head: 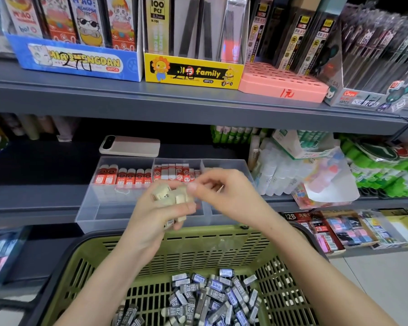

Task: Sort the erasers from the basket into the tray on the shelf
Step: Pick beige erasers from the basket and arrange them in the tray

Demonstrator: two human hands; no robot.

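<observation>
My left hand (160, 212) holds a bunch of cream-white erasers (169, 196) above the front of the clear plastic tray (90, 208) on the shelf. My right hand (224, 191) is beside it, fingertips pinching at the top of that bunch. In the tray, red-sleeved erasers (125, 176) fill the left compartment's back and red-and-white ones (174, 172) stand in the middle compartment; the right compartment is mostly hidden by my right hand. Below, the green basket (222, 243) holds a heap of grey-blue 2B erasers (210, 300).
A phone (130, 145) lies on the shelf behind the tray. Glue bottles and packets (292, 165) crowd the shelf right of the tray. The upper shelf carries display boxes (193, 71) of pencil leads. More packs (335, 229) lie on the lower shelf at right.
</observation>
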